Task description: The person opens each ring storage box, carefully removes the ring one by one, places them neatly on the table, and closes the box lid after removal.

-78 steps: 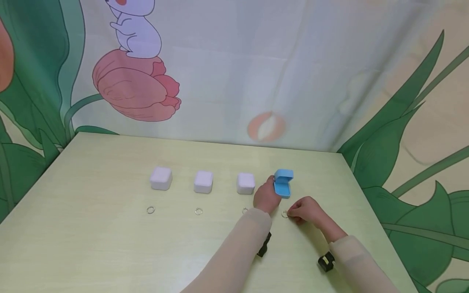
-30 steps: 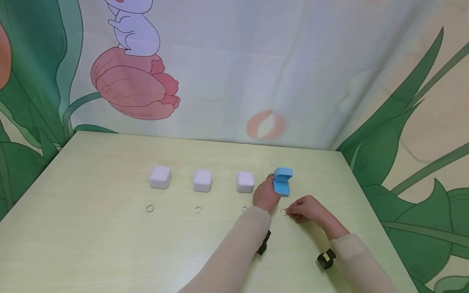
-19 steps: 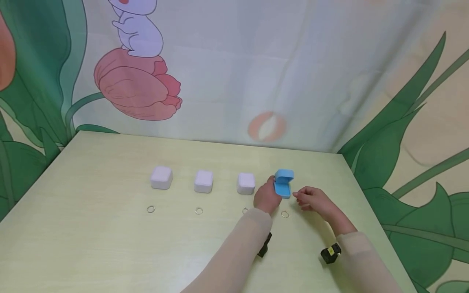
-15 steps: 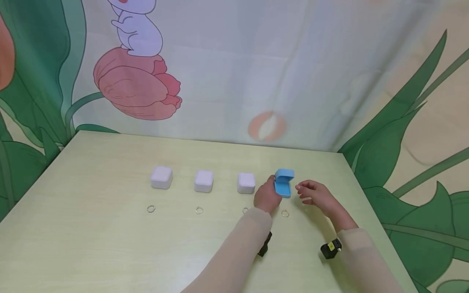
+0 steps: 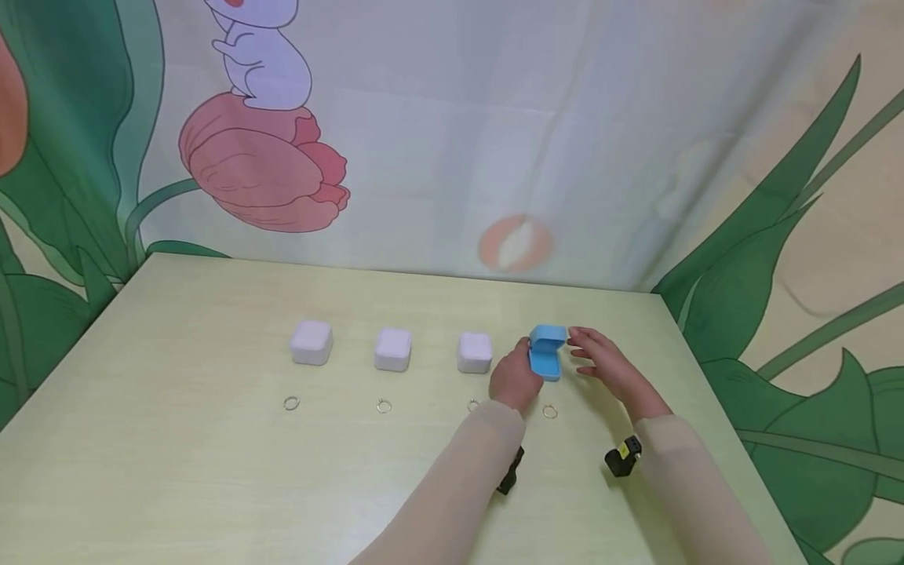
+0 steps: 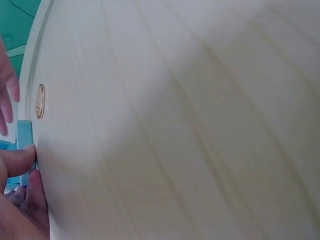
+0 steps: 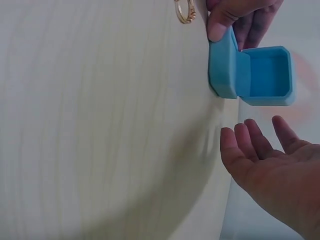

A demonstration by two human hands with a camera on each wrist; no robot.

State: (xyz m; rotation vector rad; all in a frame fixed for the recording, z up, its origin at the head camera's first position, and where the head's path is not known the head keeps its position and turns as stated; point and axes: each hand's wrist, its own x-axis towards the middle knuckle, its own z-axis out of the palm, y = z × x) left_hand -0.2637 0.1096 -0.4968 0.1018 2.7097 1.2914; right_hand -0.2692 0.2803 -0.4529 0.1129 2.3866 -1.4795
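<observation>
A blue ring box [image 5: 545,353] stands on the table with its lid raised; its inside looks bare in the right wrist view. My left hand [image 5: 515,378] grips the base from the left, thumb and fingers on its sides in the left wrist view. To the right of the box, my right hand [image 5: 609,362] hovers with fingers extended and apart, touching nothing; the gap to the lid shows in the right wrist view. A gold-coloured ring [image 7: 185,12] lies on the table in front of the box.
Three closed pale lilac boxes [image 5: 311,343] stand in a row to the left. In front of them lie more rings [image 5: 384,406], one partly hidden by my left sleeve [image 5: 452,486]. A printed curtain [image 5: 424,157] hangs behind the table's back edge.
My right hand has left the ring beside its fingertips and moved up the table to the box's lid, its fingers spreading. The ring stays put; the left hand holds still on the box.
</observation>
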